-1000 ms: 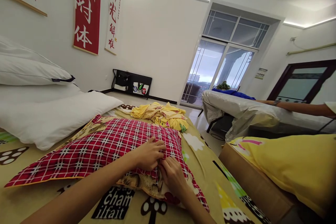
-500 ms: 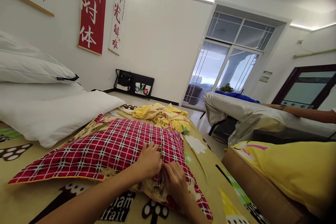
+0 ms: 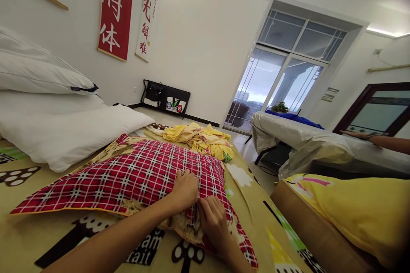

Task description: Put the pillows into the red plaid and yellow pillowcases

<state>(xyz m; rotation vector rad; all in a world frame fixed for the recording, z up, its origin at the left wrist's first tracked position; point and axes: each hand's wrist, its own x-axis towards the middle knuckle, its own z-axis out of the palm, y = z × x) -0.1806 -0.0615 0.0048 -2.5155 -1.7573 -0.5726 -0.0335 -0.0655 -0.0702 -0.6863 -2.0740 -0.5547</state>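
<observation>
I make out matt, soft-looking cloth on the plaid pillow and sheet, glossy, crinkled plastic on the wrap, matt cardboard on the box, shiny floor.

Under the fingers, a red plaid pillow, lined white and black; leftward, white pillows; beyond, yellow cloth, seemingly pink-marked.

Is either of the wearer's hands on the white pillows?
No, the left hand and the right hand are both on the red plaid pillowcase.
</observation>
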